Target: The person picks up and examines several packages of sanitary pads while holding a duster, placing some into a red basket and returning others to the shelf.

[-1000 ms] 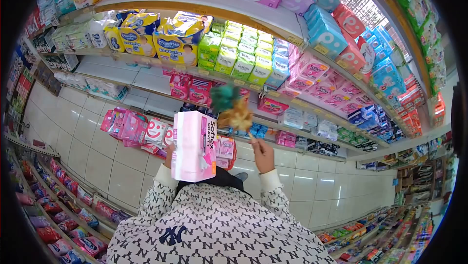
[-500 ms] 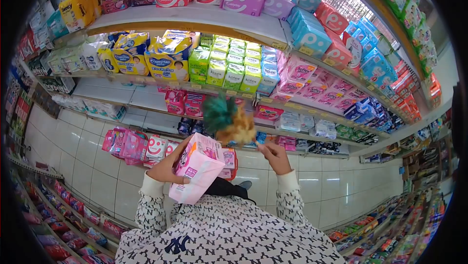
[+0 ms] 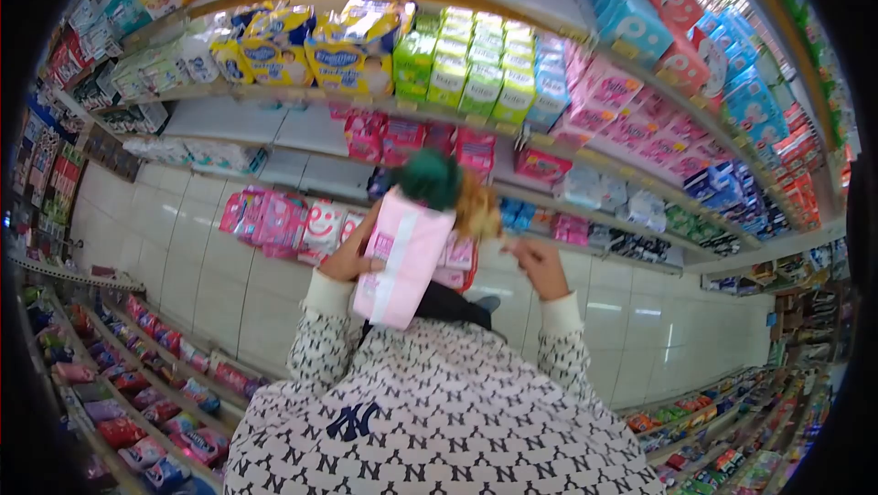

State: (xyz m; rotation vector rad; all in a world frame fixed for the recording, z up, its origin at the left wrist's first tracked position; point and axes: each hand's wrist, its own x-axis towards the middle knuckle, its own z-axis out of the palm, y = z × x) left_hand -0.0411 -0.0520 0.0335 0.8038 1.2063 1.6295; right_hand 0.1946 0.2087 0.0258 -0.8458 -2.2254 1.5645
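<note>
My left hand [image 3: 346, 255] is closed round a pink-and-white pack of sanitary pads [image 3: 408, 253], holding it up in front of my body with a pale side turned to me. The thin handle of a fluffy duster [image 3: 478, 212] is pinched in my right hand [image 3: 541, 268]. Motion blurs the duster's green and tan head. Its green part overlaps the pack's top end in this view.
Shelves ahead carry green Kotex packs [image 3: 484, 65], yellow-and-blue diaper packs [image 3: 352, 52] and pink pad packs [image 3: 608, 93]. Several pink packs [image 3: 279, 221] sit low over the tiled floor [image 3: 215, 285]. Another stocked shelf [image 3: 146, 404] stands at the lower left.
The pack has turned more upright, showing a broad pale side. The duster head has moved to the pack's top end. My view has shifted, so the shelves sit higher and further right.
</note>
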